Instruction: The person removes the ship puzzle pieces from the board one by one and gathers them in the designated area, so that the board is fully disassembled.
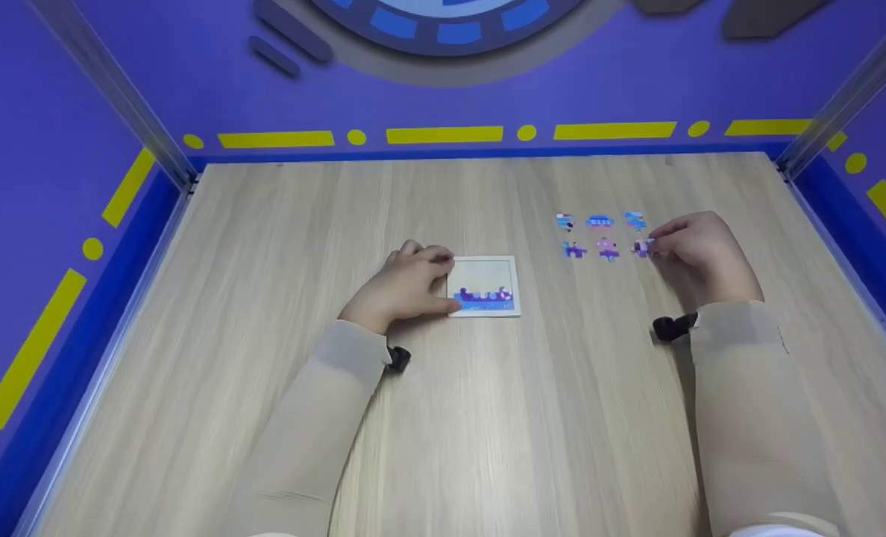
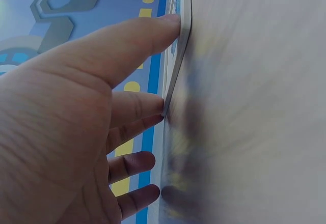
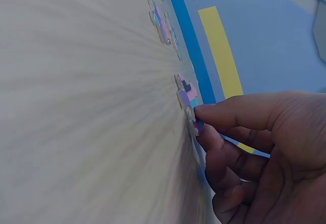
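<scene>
A square white-bordered jigsaw tray (image 1: 517, 291) lies flat on the table, its lower part filled with purple and blue picture pieces. My left hand (image 1: 406, 285) rests at its left side; the thumb (image 2: 147, 35) presses on the edge and the index finger touches a corner, while the other fingers stay apart from it. To the right, my right hand (image 1: 704, 250) pinches a pink-and-purple puzzle piece (image 1: 642, 247) between thumb and index finger, at the end of the near row of loose pieces. The fingertips partly cover this piece in the right wrist view.
Other loose puzzle pieces lie in two rows beside the held one, among them a blue one (image 1: 600, 221) and a pink one (image 1: 608, 248). The wooden table (image 1: 532, 432) is bounded by blue-purple walls (image 1: 443, 104) with yellow marks at the back and sides.
</scene>
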`<state>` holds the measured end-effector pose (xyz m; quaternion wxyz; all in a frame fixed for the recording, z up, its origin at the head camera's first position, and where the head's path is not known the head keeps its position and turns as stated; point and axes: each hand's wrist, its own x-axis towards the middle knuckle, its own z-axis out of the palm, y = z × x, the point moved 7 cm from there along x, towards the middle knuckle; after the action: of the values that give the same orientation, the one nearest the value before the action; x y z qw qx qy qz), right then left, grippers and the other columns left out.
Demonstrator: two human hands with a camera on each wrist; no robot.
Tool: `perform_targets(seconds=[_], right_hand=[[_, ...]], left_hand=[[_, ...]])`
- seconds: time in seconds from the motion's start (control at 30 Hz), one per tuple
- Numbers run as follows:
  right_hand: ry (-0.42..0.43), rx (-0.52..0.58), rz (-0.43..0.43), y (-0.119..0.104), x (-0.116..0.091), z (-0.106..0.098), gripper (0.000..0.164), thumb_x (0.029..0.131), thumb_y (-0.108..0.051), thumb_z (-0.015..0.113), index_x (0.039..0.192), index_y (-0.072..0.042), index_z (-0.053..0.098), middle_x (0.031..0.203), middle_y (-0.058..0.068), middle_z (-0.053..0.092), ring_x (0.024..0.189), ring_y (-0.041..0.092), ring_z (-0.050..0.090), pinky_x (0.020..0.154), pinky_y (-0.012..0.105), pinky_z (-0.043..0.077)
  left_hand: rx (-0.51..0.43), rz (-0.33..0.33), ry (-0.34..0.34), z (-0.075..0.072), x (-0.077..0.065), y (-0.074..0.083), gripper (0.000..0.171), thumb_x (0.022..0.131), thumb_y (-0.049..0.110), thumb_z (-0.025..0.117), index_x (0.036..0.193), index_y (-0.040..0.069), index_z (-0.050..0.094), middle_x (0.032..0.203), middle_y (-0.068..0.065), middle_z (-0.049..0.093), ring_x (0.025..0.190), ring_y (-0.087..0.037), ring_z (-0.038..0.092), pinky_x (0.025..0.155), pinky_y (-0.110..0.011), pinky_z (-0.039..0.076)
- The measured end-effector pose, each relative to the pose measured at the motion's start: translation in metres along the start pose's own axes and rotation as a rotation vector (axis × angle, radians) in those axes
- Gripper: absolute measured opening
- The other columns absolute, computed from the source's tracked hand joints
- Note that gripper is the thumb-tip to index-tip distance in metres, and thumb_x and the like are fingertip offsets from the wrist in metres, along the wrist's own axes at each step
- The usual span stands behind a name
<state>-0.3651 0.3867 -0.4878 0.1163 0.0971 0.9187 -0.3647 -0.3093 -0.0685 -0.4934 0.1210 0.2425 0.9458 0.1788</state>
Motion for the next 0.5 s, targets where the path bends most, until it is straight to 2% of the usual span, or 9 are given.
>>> perform_targets(seconds=[0.13, 0.37, 0.5], right_hand=[[0.000, -0.013, -0.002, -0.0007, 0.0001, 0.0006, 0.037, 0.106, -0.023, 0.076, 0.135, 0.001, 0.078, 0.089, -0.003, 0.072, 0.102, 0.031, 0.058, 0.089, 0.044, 0.046], [-0.007, -0.011, 0.016, -0.0007, -0.0003, 0.0030, 0.034, 0.107, -0.018, 0.074, 0.136, 0.000, 0.077, 0.116, 0.012, 0.073, 0.112, 0.035, 0.057, 0.091, 0.044, 0.048], [-0.005, -0.010, 0.009, -0.0036, -0.0016, 0.0028, 0.032, 0.110, -0.019, 0.071, 0.134, 0.001, 0.077, 0.118, 0.015, 0.073, 0.111, 0.035, 0.058, 0.092, 0.044, 0.048]], left_hand=[[0.007, 0.003, 0.006, 0.0000, 0.0004, -0.0005, 0.085, 0.100, 0.054, 0.083, 0.167, 0.011, 0.056, 0.176, -0.002, 0.050, 0.154, -0.033, 0.043, 0.132, -0.051, 0.036], [0.012, -0.002, 0.007, 0.0010, 0.0001, -0.0012, 0.086, 0.100, 0.056, 0.082, 0.168, 0.011, 0.055, 0.177, -0.001, 0.049, 0.155, -0.032, 0.043, 0.131, -0.051, 0.036], [0.015, 0.001, 0.006, 0.0015, -0.0001, -0.0013, 0.086, 0.100, 0.056, 0.082, 0.168, 0.011, 0.055, 0.177, -0.001, 0.049, 0.155, -0.032, 0.043, 0.131, -0.051, 0.037]])
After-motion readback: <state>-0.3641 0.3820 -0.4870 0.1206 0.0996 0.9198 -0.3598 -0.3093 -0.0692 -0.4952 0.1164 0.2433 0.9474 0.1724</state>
